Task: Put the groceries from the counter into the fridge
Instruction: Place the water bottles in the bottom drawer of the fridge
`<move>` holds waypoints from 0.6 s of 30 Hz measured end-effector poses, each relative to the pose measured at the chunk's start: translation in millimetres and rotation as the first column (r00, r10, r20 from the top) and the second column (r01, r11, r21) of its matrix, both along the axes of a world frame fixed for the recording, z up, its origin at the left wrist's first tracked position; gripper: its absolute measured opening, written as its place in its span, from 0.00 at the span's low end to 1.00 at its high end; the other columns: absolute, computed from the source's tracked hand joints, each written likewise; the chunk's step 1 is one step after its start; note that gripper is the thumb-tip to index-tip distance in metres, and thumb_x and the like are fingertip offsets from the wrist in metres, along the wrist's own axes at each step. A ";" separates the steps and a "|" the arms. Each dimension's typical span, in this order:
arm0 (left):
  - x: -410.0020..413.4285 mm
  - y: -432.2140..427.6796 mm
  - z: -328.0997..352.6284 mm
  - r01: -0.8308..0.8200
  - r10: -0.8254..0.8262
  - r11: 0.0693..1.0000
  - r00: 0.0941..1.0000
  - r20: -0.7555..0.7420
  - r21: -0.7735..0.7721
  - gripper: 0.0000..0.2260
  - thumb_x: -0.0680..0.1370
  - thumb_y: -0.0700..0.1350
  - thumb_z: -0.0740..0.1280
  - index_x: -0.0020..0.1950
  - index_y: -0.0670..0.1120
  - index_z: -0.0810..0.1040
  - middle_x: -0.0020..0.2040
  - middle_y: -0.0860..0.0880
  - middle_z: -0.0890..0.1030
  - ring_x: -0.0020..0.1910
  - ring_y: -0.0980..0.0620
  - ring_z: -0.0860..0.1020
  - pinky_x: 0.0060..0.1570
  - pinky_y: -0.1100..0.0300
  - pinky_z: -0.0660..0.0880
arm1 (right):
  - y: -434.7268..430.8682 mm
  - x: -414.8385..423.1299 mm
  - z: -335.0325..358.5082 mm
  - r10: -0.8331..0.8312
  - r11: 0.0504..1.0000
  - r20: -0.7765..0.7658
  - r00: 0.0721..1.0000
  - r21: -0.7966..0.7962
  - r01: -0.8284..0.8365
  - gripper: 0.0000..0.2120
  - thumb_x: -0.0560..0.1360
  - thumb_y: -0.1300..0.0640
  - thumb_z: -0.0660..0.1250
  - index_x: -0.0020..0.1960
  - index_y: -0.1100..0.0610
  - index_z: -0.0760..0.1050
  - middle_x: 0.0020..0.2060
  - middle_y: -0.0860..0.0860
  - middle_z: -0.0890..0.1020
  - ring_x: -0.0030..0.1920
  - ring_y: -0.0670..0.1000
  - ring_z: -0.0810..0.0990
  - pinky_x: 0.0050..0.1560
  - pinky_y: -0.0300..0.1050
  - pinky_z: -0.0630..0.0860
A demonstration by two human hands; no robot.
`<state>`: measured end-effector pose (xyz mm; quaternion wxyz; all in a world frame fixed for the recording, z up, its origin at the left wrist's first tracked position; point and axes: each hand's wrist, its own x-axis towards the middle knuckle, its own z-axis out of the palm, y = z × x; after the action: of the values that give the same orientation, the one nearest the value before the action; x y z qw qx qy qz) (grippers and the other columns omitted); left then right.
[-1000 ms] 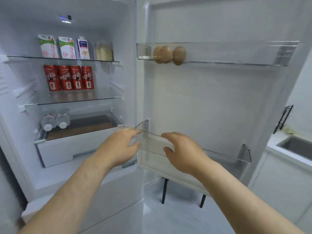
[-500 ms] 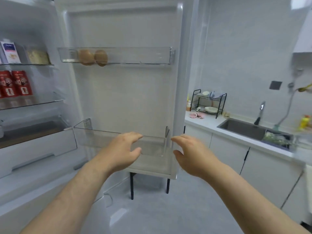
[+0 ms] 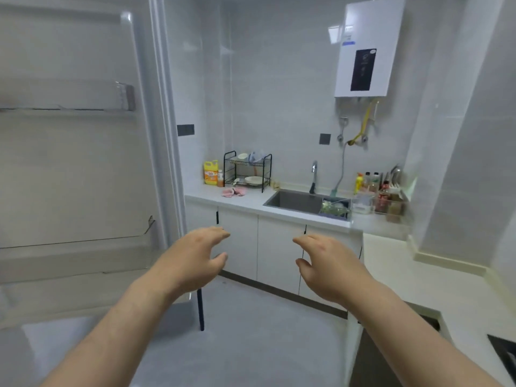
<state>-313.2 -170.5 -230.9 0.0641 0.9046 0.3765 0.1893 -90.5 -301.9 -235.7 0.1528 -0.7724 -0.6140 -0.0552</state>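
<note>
The open fridge door (image 3: 83, 163) fills the left of the view, with a clear upper bin (image 3: 122, 96) and a clear lower bin (image 3: 83, 255), both showing nothing inside from here. My left hand (image 3: 192, 261) is held out in front of the door's edge, fingers apart and curled, holding nothing. My right hand (image 3: 329, 263) is level with it to the right, also empty with fingers spread. The white counter (image 3: 418, 277) runs along the back wall and the right side. A clear container (image 3: 363, 205) and a bag of greens (image 3: 335, 209) sit beside the sink. The fridge interior is out of view.
A steel sink (image 3: 293, 201) with a tap is set in the counter. A black dish rack (image 3: 247, 171), a yellow detergent bottle (image 3: 210, 173) and pink cloths (image 3: 233, 192) stand left of it. Bottles (image 3: 374, 182) crowd the back right corner. A dark hob corner (image 3: 502, 356) shows at lower right. A water heater (image 3: 368, 48) hangs above.
The view has swung right, away from the fridge shelves and toward the sink counter. Both hands have left the lower door bin and now hover empty over the floor.
</note>
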 end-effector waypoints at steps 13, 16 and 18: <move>159.9 -9.3 -3.9 0.355 -0.356 0.934 0.934 -0.021 -0.040 0.22 0.80 0.53 0.63 0.75 0.55 0.67 0.75 0.57 0.66 0.74 0.58 0.63 0.71 0.61 0.60 | -86.0 96.4 -13.1 -0.325 0.945 -0.019 0.945 -0.039 0.325 0.21 0.81 0.52 0.58 0.73 0.50 0.66 0.69 0.46 0.72 0.69 0.51 0.69 0.68 0.45 0.68; 210.8 -11.5 -8.7 0.464 -0.465 0.885 0.884 -0.032 -0.047 0.20 0.80 0.52 0.63 0.73 0.56 0.69 0.75 0.57 0.67 0.73 0.57 0.65 0.70 0.61 0.62 | -101.8 123.1 -18.5 -0.426 0.904 -0.027 0.904 -0.052 0.424 0.21 0.81 0.51 0.58 0.74 0.49 0.64 0.70 0.46 0.71 0.70 0.51 0.68 0.69 0.46 0.67; 246.1 -11.6 -12.2 0.530 -0.532 0.846 0.846 -0.040 -0.050 0.20 0.81 0.51 0.63 0.73 0.56 0.69 0.75 0.57 0.67 0.73 0.57 0.65 0.71 0.60 0.62 | -111.2 140.2 -22.3 -0.487 0.873 -0.045 0.872 -0.056 0.485 0.23 0.82 0.50 0.57 0.76 0.49 0.62 0.72 0.45 0.69 0.71 0.50 0.66 0.70 0.45 0.65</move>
<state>-67.1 -182.1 -243.1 0.1210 0.9767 0.1168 0.1334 49.6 -413.1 -258.0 0.1349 -0.9062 -0.3968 -0.0564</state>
